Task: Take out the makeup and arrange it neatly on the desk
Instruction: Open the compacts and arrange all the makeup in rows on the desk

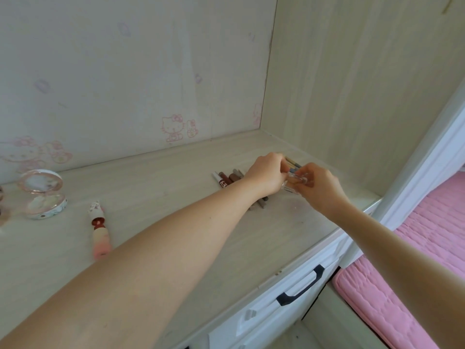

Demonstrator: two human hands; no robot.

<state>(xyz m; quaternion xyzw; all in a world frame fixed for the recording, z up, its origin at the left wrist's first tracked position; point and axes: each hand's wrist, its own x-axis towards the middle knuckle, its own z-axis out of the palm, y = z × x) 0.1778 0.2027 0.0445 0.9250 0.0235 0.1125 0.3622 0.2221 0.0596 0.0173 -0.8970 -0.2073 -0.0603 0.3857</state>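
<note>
both hands, left hand (266, 172) and right hand (320, 187), pinch a small clear bottle (295, 183) just right of the pencil row (231, 178) on the tabletop (176, 197), its long axis crosswise to the pencils.

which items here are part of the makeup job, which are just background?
Job:
clear bottle, held by left hand and right hand
pencils
pink tube
open compact

Background:
drawer handle
pink mattress
cartoon wall stickers

One open compact (42, 195), one pink tube (100, 231), one clear bottle (295, 183), several pencils (227, 178), one drawer handle (300, 285)
</note>
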